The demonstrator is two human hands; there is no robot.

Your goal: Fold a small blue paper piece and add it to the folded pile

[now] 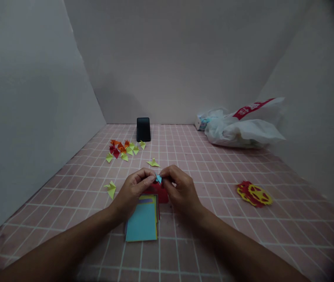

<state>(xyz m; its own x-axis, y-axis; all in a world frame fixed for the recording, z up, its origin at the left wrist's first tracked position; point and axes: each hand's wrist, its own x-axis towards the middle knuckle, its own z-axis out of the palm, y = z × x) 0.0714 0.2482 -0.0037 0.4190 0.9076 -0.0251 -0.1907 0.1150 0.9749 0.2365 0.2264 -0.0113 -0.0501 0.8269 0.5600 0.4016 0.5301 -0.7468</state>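
A small blue folded paper piece (158,179) is pinched between my two hands, above the middle of the table. My left hand (134,190) grips its left side with thumb and forefinger. On the other side, my right hand (182,188) closes its fingertips on it. Beneath my hands lies a stack of coloured paper (141,223) with a blue sheet on top. Something flat and red (162,194) shows between my hands, partly covered. Just beyond my fingers sits a yellow paper crane (154,163), and another yellow crane (111,189) lies left of my left hand.
Several red, orange and yellow paper cranes (121,148) cluster at the back left. A black phone (143,130) leans upright behind them. White plastic bags (240,127) and a tissue box (201,122) stand at the back right. Red and yellow cut-outs (255,194) lie at right.
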